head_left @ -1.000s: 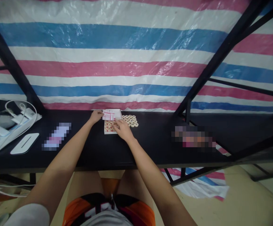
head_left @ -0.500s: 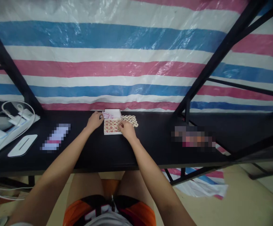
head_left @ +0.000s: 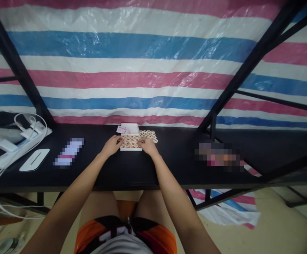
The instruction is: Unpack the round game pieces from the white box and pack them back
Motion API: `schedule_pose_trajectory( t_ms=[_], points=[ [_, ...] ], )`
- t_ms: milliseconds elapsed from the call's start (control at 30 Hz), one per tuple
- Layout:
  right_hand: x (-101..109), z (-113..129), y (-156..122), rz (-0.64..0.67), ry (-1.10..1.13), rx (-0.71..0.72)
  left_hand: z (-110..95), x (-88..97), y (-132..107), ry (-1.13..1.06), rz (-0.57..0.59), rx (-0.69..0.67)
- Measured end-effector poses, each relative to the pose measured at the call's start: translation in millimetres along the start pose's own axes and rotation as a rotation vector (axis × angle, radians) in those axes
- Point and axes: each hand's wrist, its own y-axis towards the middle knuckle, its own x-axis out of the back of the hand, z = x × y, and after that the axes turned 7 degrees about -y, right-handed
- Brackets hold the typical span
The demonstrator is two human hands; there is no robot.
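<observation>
An open white box [head_left: 131,149] stands on the black tabletop, holding rows of round xiangqi pieces [head_left: 129,141] with red characters. My left hand [head_left: 112,144] is at the box's left side, its fingers bent together against the edge. Over the box's right end, the fingers of my right hand [head_left: 147,145] are pinched close to the pieces; what is between them, if anything, is hidden. More round pieces with dark markings [head_left: 149,134] lie grouped on the table, just behind my right hand. Behind the box rests its white lid [head_left: 132,128], with a pinkish paper slip [head_left: 123,130] on its left part.
To the left on the black table [head_left: 132,173] are a blurred-out phone-like object [head_left: 68,152], a flat white device [head_left: 34,160] and white cables [head_left: 0,180] by a power strip [head_left: 21,145]. A pixelated item [head_left: 219,155] lies right. Black metal posts [head_left: 233,84] rise at both sides.
My left hand has come from the paper slip by the lid down to the box's left edge. My right hand stays at the box's right end. The view has shifted slightly left.
</observation>
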Motion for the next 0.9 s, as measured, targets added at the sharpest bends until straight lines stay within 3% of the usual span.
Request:
schedule_pose_trajectory(
  t_ms=[400,700,900],
  points=[
    [5.1,5.8,-4.5,0.054,-0.142,0.013,3.1,-2.8,0.0,0.005,0.033,-0.025],
    [4.5,18.7,-11.5,-0.030,-0.313,0.079,0.1,-1.4,-1.3,-0.006,0.035,-0.017],
    [9.4,16.9,-11.2,-0.116,-0.222,0.047,0.9,-1.6,-0.9,-0.015,0.042,-0.011]
  ],
)
